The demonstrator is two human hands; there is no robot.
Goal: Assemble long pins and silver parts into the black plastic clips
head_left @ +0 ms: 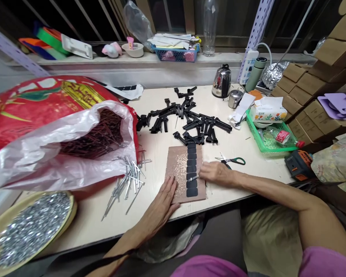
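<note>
A brown board with pale scratched patches lies near the table's front edge. Down its right part runs a column of black rounded pads. My left hand rests flat on the board's lower left corner, fingers stretched out. At the board's right edge my right hand is closed around a thin silver tool, whose tip lies over one of the pads; its handle is hidden in the fingers. Green-and-black scissors lie just beyond my right hand. Behind the board is a heap of black plastic clips.
On the left, a red sack spills brown rods, with silver nails before it. A yellow bowl holds small metal parts. To the right are a green basket, a kettle, a cordless tool battery and stacked cartons.
</note>
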